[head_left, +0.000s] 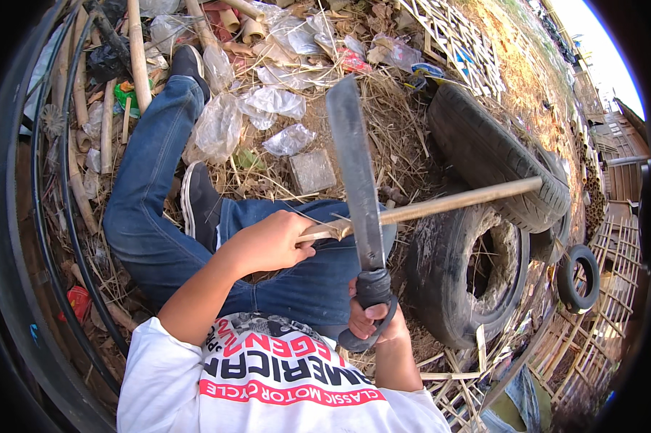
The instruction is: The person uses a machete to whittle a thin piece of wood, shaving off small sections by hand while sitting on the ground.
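My left hand [271, 242] is closed around the near end of a bamboo stick [462, 200]. The stick runs out to the right over the tyres, and its end by my hand looks split. My right hand [372, 321] grips the dark wrapped handle of a machete [352, 144], with a black loop around the fingers. Its long, broad blade points away from me and crosses the stick just right of my left hand. In this view I cannot tell whether blade and bamboo touch. My legs in jeans [148, 187] are bent on the ground beneath.
A worn tyre [491, 148] leans on another tyre [430, 281] at the right, with a smaller tyre [578, 279] beyond. Plastic bags [217, 126], dry straw and a grey block [312, 172] lie ahead. Bamboo poles [139, 54] and black tubing [69, 166] stand along the left.
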`<state>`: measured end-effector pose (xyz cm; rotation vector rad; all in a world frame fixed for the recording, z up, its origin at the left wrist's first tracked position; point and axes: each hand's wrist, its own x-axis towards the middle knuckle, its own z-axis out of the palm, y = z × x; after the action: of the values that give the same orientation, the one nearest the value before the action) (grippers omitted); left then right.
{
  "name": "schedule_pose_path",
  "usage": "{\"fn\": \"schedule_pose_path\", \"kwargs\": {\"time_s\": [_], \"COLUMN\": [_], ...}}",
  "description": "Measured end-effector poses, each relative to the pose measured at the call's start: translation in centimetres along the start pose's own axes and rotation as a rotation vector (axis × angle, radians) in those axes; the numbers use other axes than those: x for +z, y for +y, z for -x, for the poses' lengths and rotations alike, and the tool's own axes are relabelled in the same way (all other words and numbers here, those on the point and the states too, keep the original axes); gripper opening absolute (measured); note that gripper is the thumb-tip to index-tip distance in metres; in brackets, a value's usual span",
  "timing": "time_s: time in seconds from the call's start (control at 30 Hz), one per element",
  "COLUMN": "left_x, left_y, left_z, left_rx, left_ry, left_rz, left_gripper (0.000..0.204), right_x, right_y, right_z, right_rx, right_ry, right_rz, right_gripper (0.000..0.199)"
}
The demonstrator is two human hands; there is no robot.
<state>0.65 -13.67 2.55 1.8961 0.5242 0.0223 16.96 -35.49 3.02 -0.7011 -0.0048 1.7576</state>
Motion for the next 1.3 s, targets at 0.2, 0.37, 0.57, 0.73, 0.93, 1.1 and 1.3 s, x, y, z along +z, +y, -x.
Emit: {"fn": "schedule_pose_path", "kwargs": {"time_s": [0.2, 0.37, 0.57, 0.73, 0.93, 1.1, 1.3], "left_x": [0.2, -0.2, 0.0, 0.5, 0.7, 1.5, 2.2], "left_y": [0.3, -1.0, -1.0, -0.4, 0.2, 2.6, 2.9], "left_z": [-0.5, -0.1, -0.5, -0.8, -0.7, -1.2, -0.9], "left_rx": [-0.030, -0.063, -0.124, -0.226, -0.188, -0.237, -0.169], "left_ry": [0.053, -0.079, -0.269, -0.523, -0.554, -0.477, -0.419], "left_rz": [-0.036, 0.097, 0.593, 0.900, 0.937, 0.906, 0.825], "left_gripper": [0.020, 0.032, 0.038, 0.039, 0.040, 0.040, 0.043], "right_x": [-0.1, 0.4, 0.9, -1.5, 0.8, 1.6, 0.6], "right_y": [0.5, 0.1, -2.4, -4.2, -4.3, -3.4, -7.5], "right_z": [-0.7, -0.3, -0.3, 0.3, -0.8, -0.8, -0.4], "right_rx": [-0.114, -0.088, -0.622, -0.726, -0.788, -0.780, -0.768], "right_ry": [0.134, 0.114, 0.400, 0.421, 0.689, 0.665, 0.646], "right_rz": [0.003, 0.067, 0.339, 0.692, 0.989, 1.577, 2.088], "right_gripper": [0.043, 0.047, 0.046, 0.050, 0.032, 0.048, 0.062]}}
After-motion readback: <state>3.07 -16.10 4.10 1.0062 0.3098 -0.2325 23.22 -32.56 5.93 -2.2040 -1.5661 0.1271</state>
